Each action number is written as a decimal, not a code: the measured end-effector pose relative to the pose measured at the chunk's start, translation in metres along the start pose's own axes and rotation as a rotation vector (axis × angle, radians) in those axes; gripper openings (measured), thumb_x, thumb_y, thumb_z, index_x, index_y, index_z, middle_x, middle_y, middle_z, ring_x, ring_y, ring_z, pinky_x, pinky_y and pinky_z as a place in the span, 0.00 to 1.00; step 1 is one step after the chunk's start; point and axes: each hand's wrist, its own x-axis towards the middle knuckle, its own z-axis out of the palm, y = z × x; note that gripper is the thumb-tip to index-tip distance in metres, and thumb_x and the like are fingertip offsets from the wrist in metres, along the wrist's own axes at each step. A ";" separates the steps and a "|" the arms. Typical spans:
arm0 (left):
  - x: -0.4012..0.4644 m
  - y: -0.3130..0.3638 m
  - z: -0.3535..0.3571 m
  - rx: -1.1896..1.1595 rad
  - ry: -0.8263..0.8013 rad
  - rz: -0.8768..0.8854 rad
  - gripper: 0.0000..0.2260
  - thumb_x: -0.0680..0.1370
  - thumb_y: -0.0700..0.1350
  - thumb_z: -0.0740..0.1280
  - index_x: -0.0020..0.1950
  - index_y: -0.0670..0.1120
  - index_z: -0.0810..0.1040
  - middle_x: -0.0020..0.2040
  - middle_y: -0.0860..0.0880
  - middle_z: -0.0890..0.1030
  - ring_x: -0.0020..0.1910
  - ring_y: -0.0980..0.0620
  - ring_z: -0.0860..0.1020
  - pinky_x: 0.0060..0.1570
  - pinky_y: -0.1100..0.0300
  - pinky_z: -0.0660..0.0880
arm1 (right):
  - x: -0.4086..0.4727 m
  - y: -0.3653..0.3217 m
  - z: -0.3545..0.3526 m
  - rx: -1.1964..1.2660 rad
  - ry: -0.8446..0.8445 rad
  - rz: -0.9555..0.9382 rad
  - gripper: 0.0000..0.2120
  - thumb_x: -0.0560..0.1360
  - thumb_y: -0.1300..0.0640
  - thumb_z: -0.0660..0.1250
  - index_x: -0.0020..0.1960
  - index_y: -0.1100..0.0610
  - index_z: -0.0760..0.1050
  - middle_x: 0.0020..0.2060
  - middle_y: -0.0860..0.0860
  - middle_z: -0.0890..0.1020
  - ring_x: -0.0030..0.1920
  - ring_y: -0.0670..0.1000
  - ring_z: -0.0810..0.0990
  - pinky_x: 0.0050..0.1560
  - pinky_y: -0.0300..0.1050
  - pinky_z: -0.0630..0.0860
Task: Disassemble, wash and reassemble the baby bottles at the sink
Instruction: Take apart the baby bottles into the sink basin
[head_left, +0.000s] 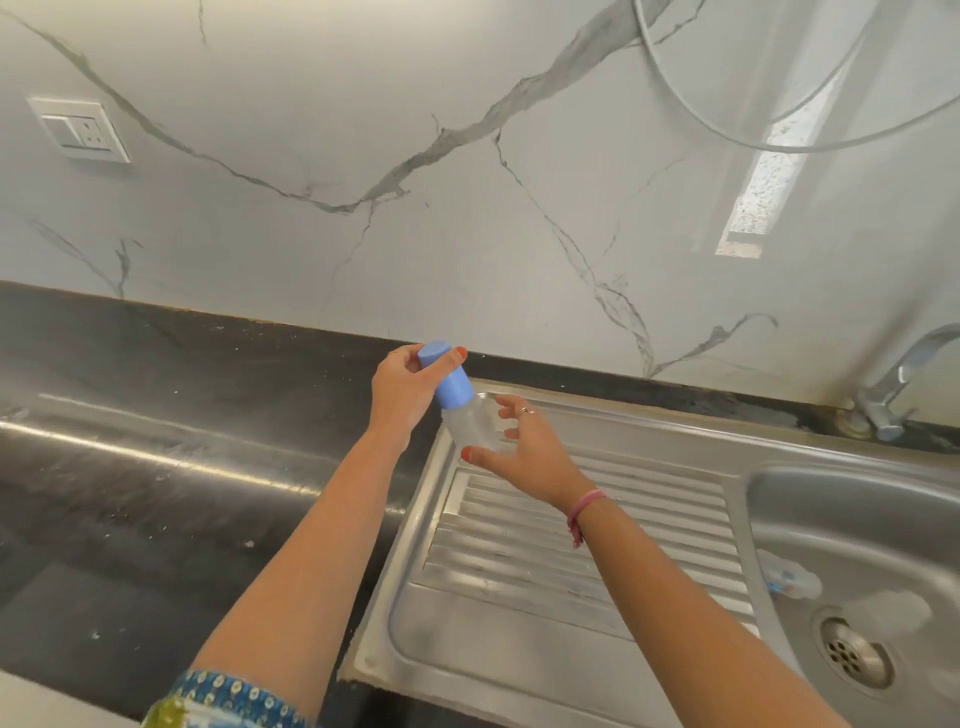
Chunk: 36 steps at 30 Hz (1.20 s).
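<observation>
The left hand (402, 387) has its fingers clamped round the blue cap (445, 375) of a clear baby bottle (475, 423), held tilted above the drainboard (545, 545); the right hand (524, 447) cups the bottle's body, fingers curled around it; another bottle part (789, 577) lies in the sink basin (857, 519).

1. Head view: a single wide-angle camera worn on the person's head, facing forward and down over both forearms.
2. Near field: dark surface (156, 467) at left, steel sink (857, 519) at right.
3. Far field: marble wall (467, 234), lines bowed by the lens.
</observation>
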 end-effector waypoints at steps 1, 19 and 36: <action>-0.008 0.005 0.003 -0.044 -0.014 -0.009 0.21 0.69 0.54 0.77 0.55 0.43 0.79 0.51 0.47 0.83 0.51 0.51 0.82 0.46 0.61 0.78 | -0.005 0.002 -0.002 0.035 -0.003 -0.001 0.43 0.68 0.48 0.78 0.75 0.53 0.59 0.63 0.45 0.66 0.61 0.46 0.69 0.59 0.40 0.69; -0.138 0.048 0.095 -0.351 -0.261 -0.275 0.19 0.74 0.52 0.70 0.58 0.44 0.71 0.49 0.46 0.78 0.46 0.46 0.80 0.46 0.52 0.78 | -0.145 0.043 -0.055 -0.102 0.394 -0.082 0.35 0.70 0.52 0.73 0.73 0.50 0.63 0.62 0.45 0.75 0.54 0.47 0.78 0.51 0.41 0.76; -0.237 0.066 0.166 -0.632 -0.551 -0.254 0.15 0.72 0.45 0.72 0.56 0.44 0.74 0.44 0.47 0.78 0.41 0.51 0.80 0.42 0.56 0.78 | -0.248 0.058 -0.147 0.961 -0.042 0.139 0.26 0.66 0.46 0.70 0.59 0.59 0.73 0.42 0.56 0.81 0.29 0.50 0.76 0.28 0.41 0.74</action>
